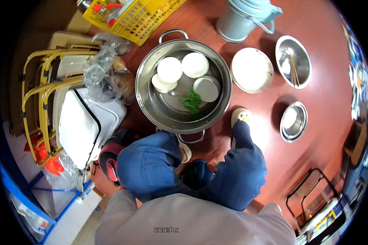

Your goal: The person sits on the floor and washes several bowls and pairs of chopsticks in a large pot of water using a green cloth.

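Both of my hands are out of view; only the grey sleeves at the lower left and lower right show. In front of my knees a wide two-handled stainless steel pot [147,104] stands on the red floor. Several white bowls [169,69] lie inside it, some of them upside down or overlapping. Beside them on the pot's bottom is a crumpled green, leaf-like thing [191,101]; whether it is leaves or cloth, I cannot tell. Right of the pot sits a stack of white plates [252,70]. Farther right a steel basin [306,65] holds wooden chopsticks [294,72].
Nested steel bowls [293,122] stand at right, below the basin. A pale blue lidded plastic pail [236,27] and a yellow plastic crate [138,23] stand beyond the pot. Folded yellow-framed chairs [43,92], white plastic containers [79,125] and a clear bag [99,76] crowd the left.
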`<state>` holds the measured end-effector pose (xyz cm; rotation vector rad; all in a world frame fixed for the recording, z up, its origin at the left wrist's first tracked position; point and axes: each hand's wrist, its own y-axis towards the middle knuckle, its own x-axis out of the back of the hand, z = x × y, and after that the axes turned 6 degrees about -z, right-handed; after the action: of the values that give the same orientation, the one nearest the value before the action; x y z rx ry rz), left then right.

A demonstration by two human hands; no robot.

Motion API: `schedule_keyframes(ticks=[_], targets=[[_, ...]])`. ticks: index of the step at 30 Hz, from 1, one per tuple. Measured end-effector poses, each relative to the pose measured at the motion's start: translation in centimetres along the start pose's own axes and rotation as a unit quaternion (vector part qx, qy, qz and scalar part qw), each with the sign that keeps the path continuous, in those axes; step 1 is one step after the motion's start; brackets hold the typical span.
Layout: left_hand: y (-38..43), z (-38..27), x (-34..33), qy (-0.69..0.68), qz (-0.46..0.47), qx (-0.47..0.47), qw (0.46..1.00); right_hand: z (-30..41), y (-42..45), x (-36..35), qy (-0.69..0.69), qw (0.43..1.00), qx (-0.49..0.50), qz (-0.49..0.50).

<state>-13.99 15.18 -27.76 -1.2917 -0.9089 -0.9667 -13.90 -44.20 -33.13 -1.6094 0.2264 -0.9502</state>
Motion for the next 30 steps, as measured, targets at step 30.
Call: schedule_keyframes(ticks=[30], targets=[[11.1, -3.7, 25.1, -0.439, -0.332, 0.062, 0.833, 35.4, -4.3, -5.2, 0.441, 0.884, 0.137, 0.069]])
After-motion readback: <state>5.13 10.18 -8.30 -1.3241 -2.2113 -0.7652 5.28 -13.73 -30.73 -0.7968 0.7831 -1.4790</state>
